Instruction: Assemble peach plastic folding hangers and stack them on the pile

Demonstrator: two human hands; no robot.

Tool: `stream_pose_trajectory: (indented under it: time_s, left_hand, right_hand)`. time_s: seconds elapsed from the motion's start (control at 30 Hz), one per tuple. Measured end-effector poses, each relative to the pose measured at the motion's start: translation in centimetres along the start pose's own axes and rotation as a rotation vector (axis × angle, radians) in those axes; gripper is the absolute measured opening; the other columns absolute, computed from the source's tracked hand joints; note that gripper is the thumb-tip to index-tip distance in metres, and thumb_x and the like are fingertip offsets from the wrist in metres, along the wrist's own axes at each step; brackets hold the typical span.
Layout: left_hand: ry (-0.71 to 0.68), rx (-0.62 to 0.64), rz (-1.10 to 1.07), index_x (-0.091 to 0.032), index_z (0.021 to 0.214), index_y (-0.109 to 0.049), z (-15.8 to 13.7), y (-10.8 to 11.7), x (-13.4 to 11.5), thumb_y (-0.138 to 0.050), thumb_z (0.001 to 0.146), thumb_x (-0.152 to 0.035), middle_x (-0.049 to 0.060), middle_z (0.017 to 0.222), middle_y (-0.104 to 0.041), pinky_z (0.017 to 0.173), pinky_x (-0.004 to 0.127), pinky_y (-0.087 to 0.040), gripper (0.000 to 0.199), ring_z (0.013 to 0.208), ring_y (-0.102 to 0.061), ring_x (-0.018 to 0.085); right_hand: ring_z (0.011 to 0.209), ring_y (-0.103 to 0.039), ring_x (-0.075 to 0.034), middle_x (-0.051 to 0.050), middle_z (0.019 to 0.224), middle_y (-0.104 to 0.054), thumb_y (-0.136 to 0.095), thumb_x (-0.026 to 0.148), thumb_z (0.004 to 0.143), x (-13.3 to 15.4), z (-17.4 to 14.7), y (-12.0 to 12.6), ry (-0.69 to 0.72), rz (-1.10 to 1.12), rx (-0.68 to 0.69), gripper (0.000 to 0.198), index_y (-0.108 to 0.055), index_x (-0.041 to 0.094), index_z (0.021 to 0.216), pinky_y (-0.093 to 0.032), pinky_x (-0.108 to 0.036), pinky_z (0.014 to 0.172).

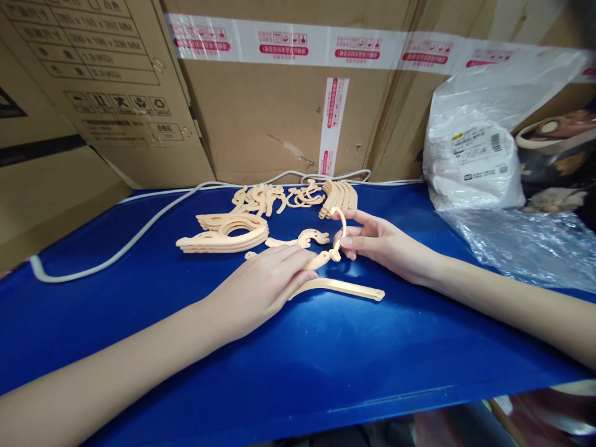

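Note:
My left hand (pixel 265 282) is closed round a cream plastic hanger arm (pixel 319 261), whose end pokes out past the fingers. My right hand (pixel 379 239) pinches a curved hanger hook (pixel 343 227) between thumb and fingers, its lower end meeting the tip of that arm. Another long, bent hanger arm (pixel 347 287) reaches right from beneath my left hand; whether the hand touches it I cannot tell. Just behind the hands lie further hanger pieces (pixel 311 237), partly hidden by the left one. A stack of hanger arms (pixel 228 242) sits to the left.
Toward the back of the blue table (pixel 349 366) are a heap of loose hooks (pixel 261 198) and a row of nested arms (pixel 342 195). A white cable (pixel 158 230) runs along the left and back. Cardboard boxes (pixel 279 112) stand behind; a plastic bag (pixel 475 155) rests at right.

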State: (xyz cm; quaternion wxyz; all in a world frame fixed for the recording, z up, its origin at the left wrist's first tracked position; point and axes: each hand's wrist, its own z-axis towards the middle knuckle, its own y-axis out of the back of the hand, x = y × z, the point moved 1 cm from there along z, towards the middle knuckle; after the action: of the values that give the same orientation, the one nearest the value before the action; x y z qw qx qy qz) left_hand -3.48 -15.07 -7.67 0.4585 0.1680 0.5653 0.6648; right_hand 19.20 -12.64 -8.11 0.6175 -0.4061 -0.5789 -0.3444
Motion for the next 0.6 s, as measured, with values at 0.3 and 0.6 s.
stream_pose_trajectory:
  time_s: [0.3, 0.6]
  left_hand:
    - [-0.009, -0.007, 0.023, -0.017, 0.111, -0.058, -0.18, 0.06, -0.11, -0.034, 0.104, -0.028, 0.007, 0.109, -0.062, 0.084, 0.032, -0.045, 0.027, 0.098, -0.061, 0.021]
    - [0.021, 0.022, 0.018, -0.017, 0.114, -0.056, -0.27, 0.13, -0.09, -0.032, 0.104, -0.030, 0.008, 0.115, -0.062, 0.085, 0.035, -0.046, 0.028, 0.102, -0.060, 0.023]
  right_hand:
    - [0.064, -0.053, -0.009, 0.005, 0.076, -0.065, -0.073, 0.018, 0.078, 0.21, -0.09, -0.16, -0.014, 0.029, 0.000, 0.060, -0.047, 0.021, 0.132, -0.043, -0.025, 0.066]
    - [0.067, -0.054, -0.008, 0.004, 0.083, -0.065, -0.073, 0.016, 0.077, 0.01, -0.06, 0.01, -0.014, 0.044, -0.002, 0.057, -0.049, 0.021, 0.129, -0.043, -0.025, 0.067]
